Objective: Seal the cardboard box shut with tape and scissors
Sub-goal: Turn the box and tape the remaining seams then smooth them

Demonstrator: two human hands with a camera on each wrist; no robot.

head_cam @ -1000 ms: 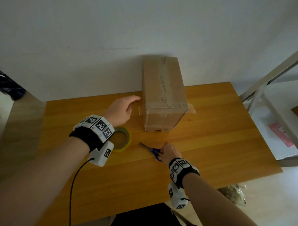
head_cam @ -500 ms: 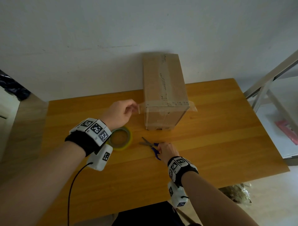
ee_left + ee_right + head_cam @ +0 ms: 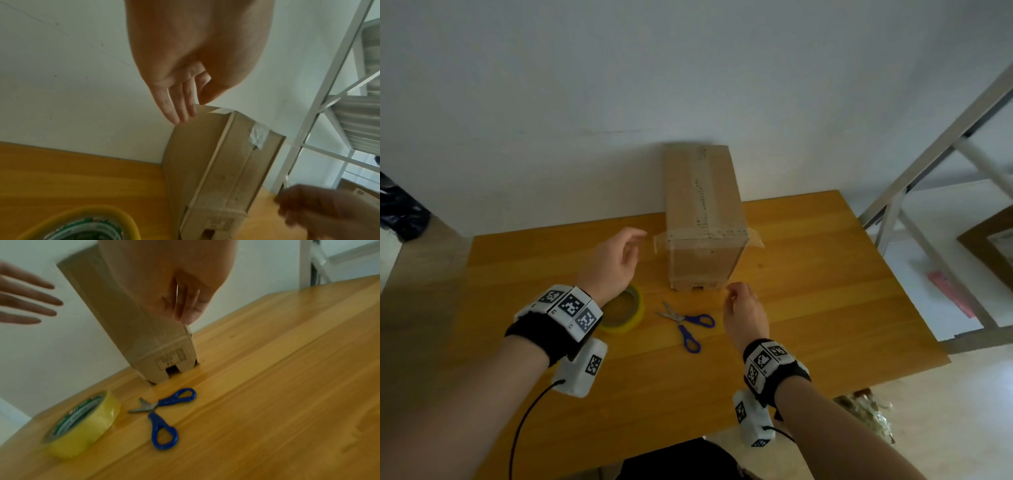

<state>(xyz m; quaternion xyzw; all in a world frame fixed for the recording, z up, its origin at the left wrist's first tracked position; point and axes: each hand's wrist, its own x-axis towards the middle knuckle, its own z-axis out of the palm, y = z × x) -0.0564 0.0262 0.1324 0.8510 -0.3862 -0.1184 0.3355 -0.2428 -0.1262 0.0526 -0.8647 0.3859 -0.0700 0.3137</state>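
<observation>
A tall cardboard box [image 3: 702,219] stands at the back of the wooden table [image 3: 825,291]. Clear tape runs along its top seam, and a cross strip has loose ends sticking out left [image 3: 659,241] and right [image 3: 756,240]. My left hand [image 3: 637,243] hovers just left of the box with straight fingers [image 3: 179,104], holding nothing. My right hand [image 3: 731,293] hangs by the box's near right corner, fingers [image 3: 185,305] loosely curled and empty. Blue-handled scissors [image 3: 685,323] lie with blades apart in front of the box. The yellow tape roll [image 3: 626,308] lies partly under my left wrist.
A white wall rises directly behind the box. A white metal shelf frame [image 3: 928,171] stands to the right of the table. A dark bag [image 3: 400,212] sits at far left, and crumpled plastic [image 3: 869,411] lies on the floor by the near right corner.
My right hand let go of the scissors and rose toward the box's near right corner. My left hand released its pinch at the left tape end and straightened its fingers.
</observation>
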